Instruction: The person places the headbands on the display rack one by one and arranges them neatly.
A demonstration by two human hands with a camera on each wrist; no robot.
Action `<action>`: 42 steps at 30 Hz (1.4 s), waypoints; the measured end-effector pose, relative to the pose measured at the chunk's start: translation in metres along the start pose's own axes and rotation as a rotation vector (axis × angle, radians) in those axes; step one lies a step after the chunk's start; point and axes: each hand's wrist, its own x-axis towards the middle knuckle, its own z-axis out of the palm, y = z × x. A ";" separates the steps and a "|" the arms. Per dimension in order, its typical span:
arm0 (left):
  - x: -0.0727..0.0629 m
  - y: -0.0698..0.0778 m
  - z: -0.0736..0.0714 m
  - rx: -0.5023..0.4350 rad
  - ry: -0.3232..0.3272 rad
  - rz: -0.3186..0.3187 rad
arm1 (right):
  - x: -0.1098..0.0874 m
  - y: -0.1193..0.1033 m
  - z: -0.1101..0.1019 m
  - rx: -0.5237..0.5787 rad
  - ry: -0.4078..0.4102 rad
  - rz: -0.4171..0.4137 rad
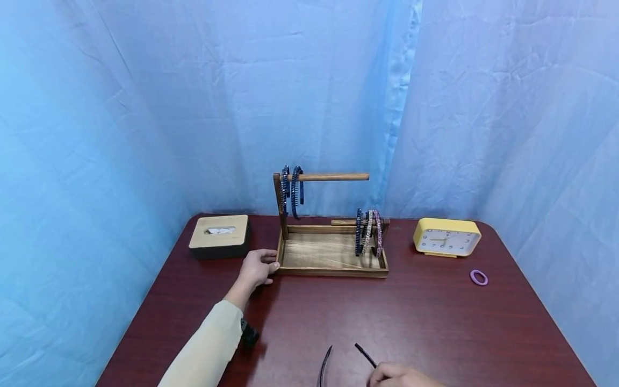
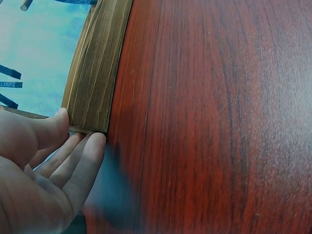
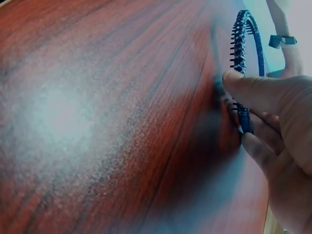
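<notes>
A wooden rack (image 1: 333, 272) with a shallow tray base and two bars stands at the table's far side. At its front left corner my left hand (image 1: 256, 266) pinches the tray wall between thumb and fingers; the left wrist view shows the same wooden edge (image 2: 95, 73). My right hand (image 3: 287, 126) holds a dark toothed headband (image 3: 240, 48) by one side, near the table's front edge. In the head view, only the tips of this headband (image 1: 324, 371) show. Dark blue headbands (image 1: 295, 193) hang on the upper bar. The lower bar carries dark, beige and pink headbands (image 1: 379, 234).
To the rack's left sits a tissue box (image 1: 220, 236) with a wooden lid. A yellow alarm clock (image 1: 447, 237) stands to the right, with a purple ring (image 1: 479, 277) in front of it. Blue curtains (image 1: 309, 97) enclose the red-brown table (image 1: 411, 317).
</notes>
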 end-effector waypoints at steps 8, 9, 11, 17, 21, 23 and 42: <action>0.002 -0.004 0.001 0.005 0.001 -0.008 | 0.001 0.000 -0.001 -0.060 -0.001 0.009; 0.003 -0.004 0.001 0.006 0.002 -0.012 | 0.002 0.003 -0.001 -0.147 0.018 -0.089; 0.003 -0.004 0.001 0.015 0.003 -0.012 | 0.005 0.007 -0.002 -0.255 0.052 -0.217; 0.003 -0.003 0.001 0.018 0.007 -0.009 | 0.010 0.006 -0.009 -0.451 0.131 -0.304; 0.003 -0.002 0.001 0.019 0.010 -0.009 | 0.013 0.001 -0.015 -0.530 0.110 -0.287; 0.002 -0.002 0.001 0.027 0.008 -0.003 | 0.014 -0.003 -0.018 -0.522 0.080 -0.254; 0.001 -0.001 0.001 0.029 0.008 -0.004 | 0.036 -0.039 -0.068 -0.088 0.426 0.224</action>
